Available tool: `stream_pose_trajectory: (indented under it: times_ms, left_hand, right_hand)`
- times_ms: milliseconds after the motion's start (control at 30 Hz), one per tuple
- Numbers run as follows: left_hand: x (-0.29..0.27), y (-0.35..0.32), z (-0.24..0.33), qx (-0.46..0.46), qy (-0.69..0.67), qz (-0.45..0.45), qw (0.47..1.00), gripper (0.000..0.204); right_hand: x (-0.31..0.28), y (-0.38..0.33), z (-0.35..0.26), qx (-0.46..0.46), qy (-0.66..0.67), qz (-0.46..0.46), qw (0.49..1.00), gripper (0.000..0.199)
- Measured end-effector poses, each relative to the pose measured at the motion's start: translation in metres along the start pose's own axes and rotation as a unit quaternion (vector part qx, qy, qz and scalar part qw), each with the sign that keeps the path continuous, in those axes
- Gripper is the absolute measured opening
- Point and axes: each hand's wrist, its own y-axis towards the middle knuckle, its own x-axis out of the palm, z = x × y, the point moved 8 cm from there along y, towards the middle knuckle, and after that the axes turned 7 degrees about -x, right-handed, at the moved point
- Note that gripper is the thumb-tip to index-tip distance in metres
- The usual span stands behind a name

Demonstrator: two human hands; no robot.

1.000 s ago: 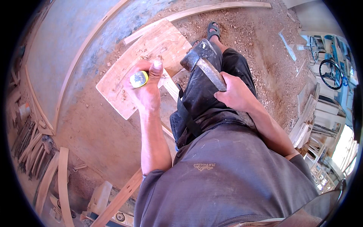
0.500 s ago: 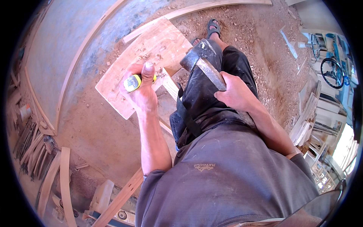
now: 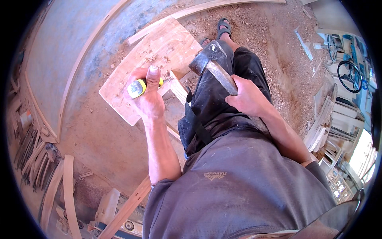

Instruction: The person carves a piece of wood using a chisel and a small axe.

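My left hand (image 3: 148, 93) is closed around the yellow handle of a chisel (image 3: 137, 88), its worn metal cap sticking out of the fist. The thumb lies along the handle, and most of the blade is hidden. Under this hand is a broad pale wooden board (image 3: 159, 44) with shavings on it. Beside the fist is a narrow squared piece of wood (image 3: 179, 89). My right hand (image 3: 248, 95) grips the wooden handle of a hatchet (image 3: 209, 55). Its dark steel head is over my thigh, apart from the chisel.
Long curved wooden strips (image 3: 81, 59) lie on the dusty floor at left and far side. Wood chips (image 3: 278, 75) cover the ground around my sandalled feet. Stacked timber (image 3: 318, 127) and a steering wheel (image 3: 350, 75) are at right. A slotted beam (image 3: 127, 207) slants near my left elbow.
My left hand and the chisel have shifted slightly to the left. The hatchet has hardly moved.
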Motion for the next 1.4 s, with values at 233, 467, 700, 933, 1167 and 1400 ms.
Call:
stream_pose_trajectory:
  times_ms: [233,467,700,933,1167,1400]
  left_hand:
    - [0.010,0.001,-0.001,-0.012,0.039,-0.011,0.999,0.021]
    - [-0.001,-0.008,-0.009,0.023,0.016,0.044,0.999,0.024]
    - [0.023,-0.018,0.015,0.126,0.101,0.057,0.985,0.020]
    - [0.024,-0.017,-0.006,-0.012,0.065,-0.003,0.998,0.018]
    - [0.025,-0.012,-0.002,-0.026,0.098,-0.040,0.994,0.020]
    - [0.025,-0.013,-0.016,0.064,0.170,-0.084,0.980,0.018]
  right_hand:
    - [-0.001,0.001,-0.006,-0.015,-0.010,0.004,1.000,0.041]
    - [-0.045,-0.008,-0.090,-0.212,0.033,0.168,0.962,0.029]
    - [-0.034,-0.011,-0.157,-0.277,-0.214,0.068,0.934,0.030]
    - [-0.027,-0.023,-0.162,-0.306,-0.249,0.040,0.918,0.034]
    - [-0.074,-0.074,-0.224,-0.442,0.051,0.299,0.844,0.025]
    - [-0.026,-0.032,-0.170,-0.335,-0.297,0.073,0.891,0.031]
